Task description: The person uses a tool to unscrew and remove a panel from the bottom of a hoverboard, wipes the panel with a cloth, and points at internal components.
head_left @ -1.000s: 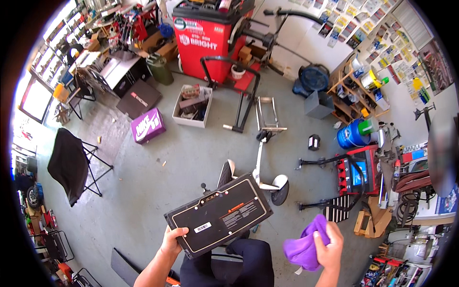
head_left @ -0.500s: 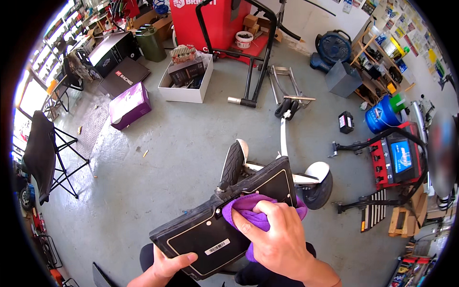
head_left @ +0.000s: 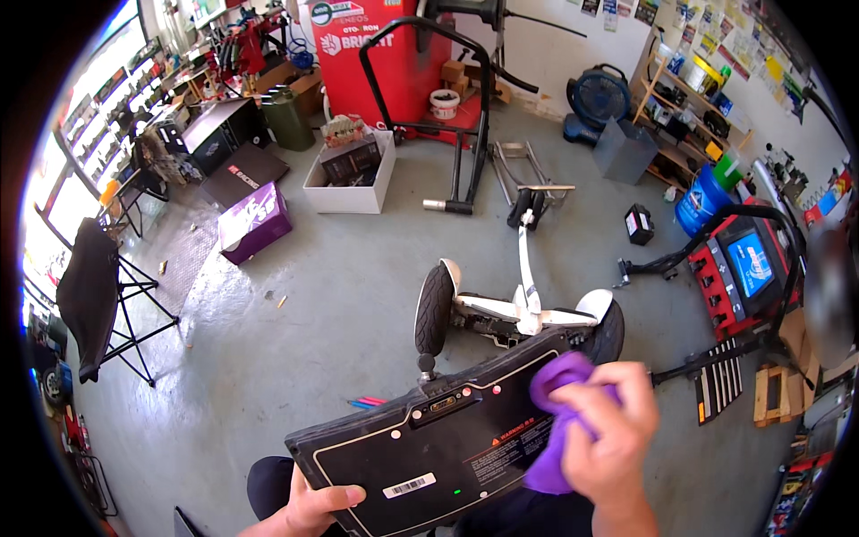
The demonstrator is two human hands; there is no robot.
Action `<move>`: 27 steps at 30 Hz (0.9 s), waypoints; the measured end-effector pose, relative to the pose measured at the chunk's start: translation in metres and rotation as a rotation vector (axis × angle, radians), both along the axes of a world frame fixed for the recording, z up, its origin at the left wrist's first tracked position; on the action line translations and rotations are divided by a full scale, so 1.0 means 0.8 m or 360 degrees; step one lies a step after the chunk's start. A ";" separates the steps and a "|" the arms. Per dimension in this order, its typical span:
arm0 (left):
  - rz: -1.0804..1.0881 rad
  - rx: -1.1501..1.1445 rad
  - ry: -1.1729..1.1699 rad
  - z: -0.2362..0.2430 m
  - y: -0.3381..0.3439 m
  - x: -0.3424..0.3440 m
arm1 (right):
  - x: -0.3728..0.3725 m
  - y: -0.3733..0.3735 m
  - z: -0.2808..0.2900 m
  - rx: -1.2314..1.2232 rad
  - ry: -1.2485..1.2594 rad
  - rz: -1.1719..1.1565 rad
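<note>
The right hand [head_left: 608, 438] has its fingers [head_left: 626, 389] curled tight around a purple cloth [head_left: 557, 421], pressing it on a flat black panel [head_left: 438, 438]. The left hand [head_left: 313, 506] grips the panel's near edge. The panel sits on the person's lap, above the grey floor [head_left: 304, 340], just before a white scooter [head_left: 519, 309].

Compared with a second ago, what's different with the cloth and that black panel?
The right hand brought the purple cloth from beside the black panel onto its right end and presses it there. The left hand still grips the panel's lower edge.
</note>
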State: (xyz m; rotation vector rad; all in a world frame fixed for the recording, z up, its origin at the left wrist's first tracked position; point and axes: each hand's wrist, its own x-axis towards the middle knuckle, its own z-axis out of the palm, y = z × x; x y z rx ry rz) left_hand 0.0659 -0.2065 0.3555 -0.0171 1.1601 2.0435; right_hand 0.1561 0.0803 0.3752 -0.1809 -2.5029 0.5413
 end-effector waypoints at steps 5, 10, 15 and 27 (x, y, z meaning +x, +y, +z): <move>0.0111 0.0023 0.0271 -0.023 -0.036 0.033 | 0.035 0.029 0.004 -0.0614 0.0124 -0.0170; 0.0103 0.0058 0.0223 -0.053 -0.070 0.046 | 0.046 0.023 0.006 -0.0990 -0.0102 0.0039; 0.0031 0.0073 0.0000 -0.038 -0.053 0.035 | 0.057 0.006 0.022 -0.0674 -0.0147 -0.0040; 0.0164 -0.0151 0.0025 -0.039 -0.053 0.042 | 0.005 -0.091 -0.054 0.0244 -0.0272 0.0422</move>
